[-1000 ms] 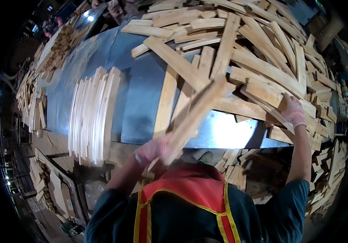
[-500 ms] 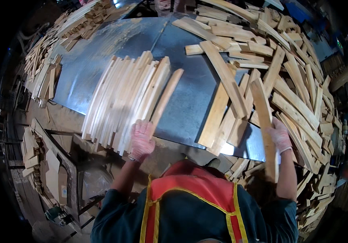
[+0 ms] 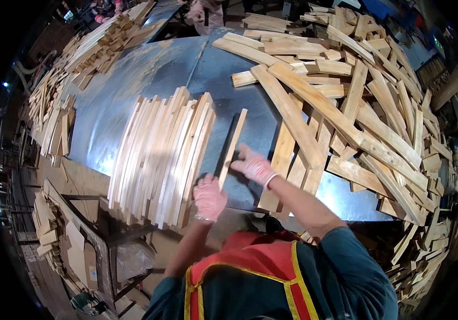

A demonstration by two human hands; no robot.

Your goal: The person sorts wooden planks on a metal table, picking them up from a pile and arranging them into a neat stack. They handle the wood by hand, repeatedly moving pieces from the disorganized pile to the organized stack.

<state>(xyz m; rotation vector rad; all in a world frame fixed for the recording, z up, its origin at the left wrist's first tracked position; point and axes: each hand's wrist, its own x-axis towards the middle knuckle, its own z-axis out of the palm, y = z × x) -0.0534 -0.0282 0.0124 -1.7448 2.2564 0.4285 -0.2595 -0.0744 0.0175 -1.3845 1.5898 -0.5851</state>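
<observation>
A thin wooden strip (image 3: 233,144) stands on its narrow edge, angled away from me, a short gap right of a tight row of wooden strips (image 3: 162,154). My left hand (image 3: 209,198), in a pinkish-white glove, is closed at the strip's near end; its thumb side is against the wood. My right hand (image 3: 255,166), gloved alike, is just right of the same strip, fingers apart and thumb close to it. Whether the right fingertips touch the wood I cannot tell. Right of that hand, several wider boards (image 3: 279,160) lie on the metal tabletop (image 3: 229,88).
A loose heap of curved boards (image 3: 394,133) covers the table's right side and spills past its edge. More wood stacks (image 3: 106,48) lie far left. A metal-framed stand (image 3: 101,234) is at the near left. Another person's gloved hand (image 3: 197,10) shows beyond the far edge.
My right hand has let go of a board, which now lies across the right heap, and has moved left to the strip. The strip stands farther from the row.
</observation>
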